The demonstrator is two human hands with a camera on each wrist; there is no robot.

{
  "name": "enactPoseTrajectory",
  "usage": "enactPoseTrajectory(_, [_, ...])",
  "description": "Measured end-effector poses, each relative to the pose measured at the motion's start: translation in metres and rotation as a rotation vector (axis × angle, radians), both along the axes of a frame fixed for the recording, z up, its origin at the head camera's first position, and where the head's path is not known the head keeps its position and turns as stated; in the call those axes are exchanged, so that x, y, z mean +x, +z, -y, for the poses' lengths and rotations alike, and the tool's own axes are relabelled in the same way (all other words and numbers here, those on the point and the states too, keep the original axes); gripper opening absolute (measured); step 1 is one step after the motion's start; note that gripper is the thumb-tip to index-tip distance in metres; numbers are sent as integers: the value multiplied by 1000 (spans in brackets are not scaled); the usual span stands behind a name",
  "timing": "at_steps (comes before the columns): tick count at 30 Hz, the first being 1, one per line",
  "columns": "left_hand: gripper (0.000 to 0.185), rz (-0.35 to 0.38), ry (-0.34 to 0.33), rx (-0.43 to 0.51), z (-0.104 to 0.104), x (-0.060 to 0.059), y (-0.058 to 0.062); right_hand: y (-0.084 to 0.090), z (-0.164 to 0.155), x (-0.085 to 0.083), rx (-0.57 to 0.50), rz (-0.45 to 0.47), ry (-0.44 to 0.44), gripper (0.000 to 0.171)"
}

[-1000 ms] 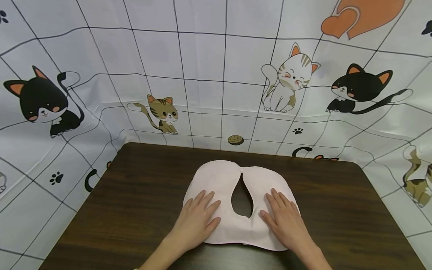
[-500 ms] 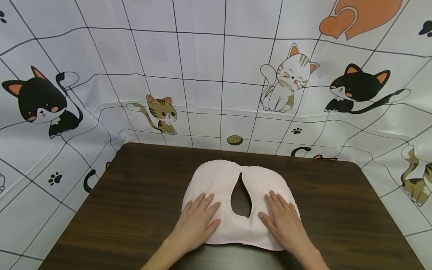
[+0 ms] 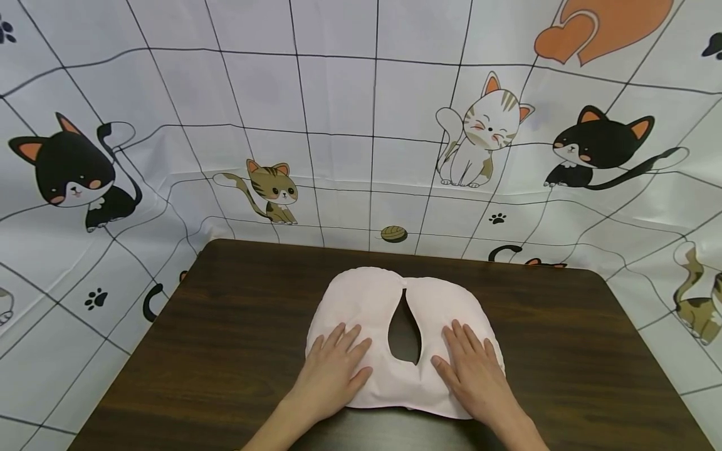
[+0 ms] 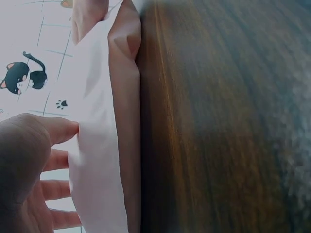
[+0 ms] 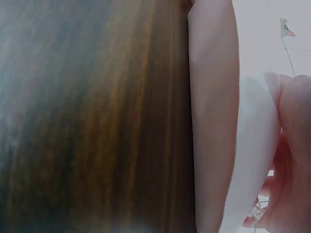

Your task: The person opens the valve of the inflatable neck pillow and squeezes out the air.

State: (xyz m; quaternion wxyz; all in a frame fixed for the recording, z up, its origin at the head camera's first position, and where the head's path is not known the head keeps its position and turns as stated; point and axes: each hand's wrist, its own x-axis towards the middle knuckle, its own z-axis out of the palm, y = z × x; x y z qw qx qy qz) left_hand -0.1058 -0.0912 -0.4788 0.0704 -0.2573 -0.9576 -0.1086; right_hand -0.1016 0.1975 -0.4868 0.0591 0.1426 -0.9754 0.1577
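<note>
Cat-print backdrop, dark tabletop point(image 3: 225, 351); both hands, left point(image 3: 333, 369) and right point(image 3: 474, 373), flat, fingers straight, on pink cloth point(image 3: 366, 300). Press evenly, smooth outward.

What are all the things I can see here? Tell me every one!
Pillow cover: one, pale pink, U-shaped with a teardrop gap, lying flat on the middle of the table.
Table: one, dark brown wood, under the pillow cover.
Backdrop cloth: one, white with black grid lines, cartoon cats, paw prints, a yarn ball and orange hearts, hanging behind and around the table.
Left hand: one, fingers straight, pressing flat on the pillow cover's left lobe.
Right hand: one, fingers straight, pressing flat on the right lobe.
</note>
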Motion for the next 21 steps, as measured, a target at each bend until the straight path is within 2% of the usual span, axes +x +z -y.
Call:
enactPoseTrajectory(9, [44, 3, -1, -31, -2, -1, 2, 2, -2, 1, 8, -17, -2, 61])
enactPoseTrajectory(16, [44, 22, -11, -31, -1, 3, 12, 4, -6, 3, 1, -22, -11, 62])
enactPoseTrajectory(21, [45, 11, -20, -41, 0, 10, 20, 4, -6, 4, -9, -13, -12, 64])
